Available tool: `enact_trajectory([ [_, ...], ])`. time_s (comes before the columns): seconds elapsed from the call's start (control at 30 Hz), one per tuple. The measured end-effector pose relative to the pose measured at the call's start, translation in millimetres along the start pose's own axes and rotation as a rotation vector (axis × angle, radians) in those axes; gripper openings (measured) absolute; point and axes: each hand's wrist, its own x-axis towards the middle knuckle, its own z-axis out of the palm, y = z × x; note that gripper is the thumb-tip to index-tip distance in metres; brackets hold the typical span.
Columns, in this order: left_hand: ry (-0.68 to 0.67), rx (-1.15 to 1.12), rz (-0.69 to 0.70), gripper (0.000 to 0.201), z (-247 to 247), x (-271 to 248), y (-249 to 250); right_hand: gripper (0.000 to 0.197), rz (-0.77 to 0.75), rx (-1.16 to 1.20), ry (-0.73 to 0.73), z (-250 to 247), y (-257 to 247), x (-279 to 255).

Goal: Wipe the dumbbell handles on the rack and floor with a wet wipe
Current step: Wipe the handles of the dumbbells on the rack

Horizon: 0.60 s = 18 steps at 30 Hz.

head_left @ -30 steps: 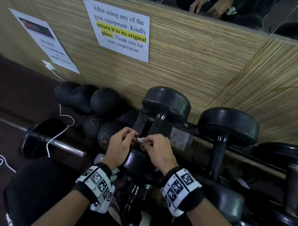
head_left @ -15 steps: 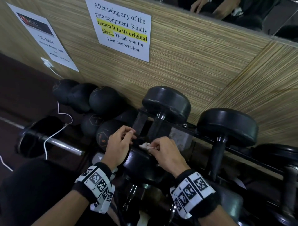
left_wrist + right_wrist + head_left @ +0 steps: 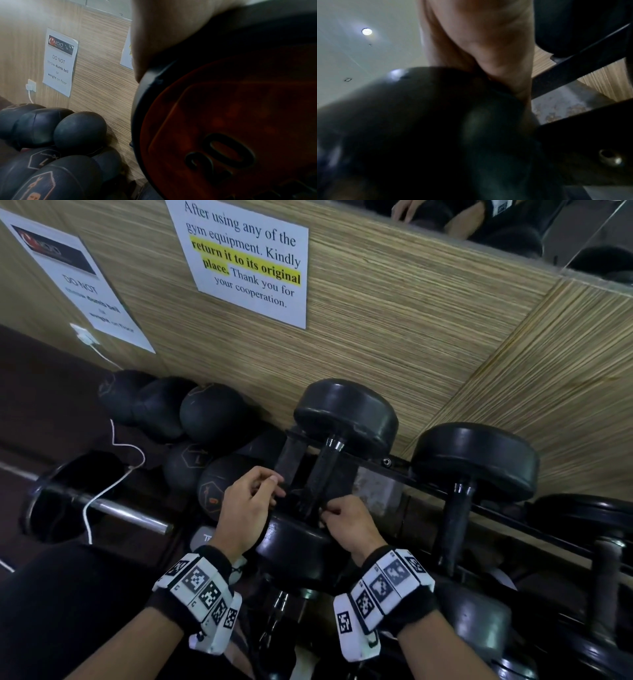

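Curled at the dumbbell handle [image 3: 320, 474], our right hand [image 3: 346, 525] now hides the wipe it pinched; left hand [image 3: 245, 508] has let go, wiping starts.

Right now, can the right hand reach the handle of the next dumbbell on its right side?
Probably yes. The right hand sits at the near dumbbell handle, and the next handle stands to its right on the same rack with nothing across the gap. Its grip area is bare.

dumbbell [image 3: 339, 440] | black, round-headed | on rack [image 3: 397, 470] | handle tilted toward wall
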Motion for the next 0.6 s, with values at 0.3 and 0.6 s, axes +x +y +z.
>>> enact_trajectory([
  [0.3, -0.51, 0.149, -0.052, 0.016, -16.7, 10.3, 15.9, 0.021, -0.163, 0.195, 0.019, -9.5, -2.3, -37.4],
  [0.6, -0.574, 0.297, 0.068, 0.012, -25.3, 32.9, 36.8, 0.017, -0.263, 0.549, 0.335, 29.5, 3.1, -42.2],
])
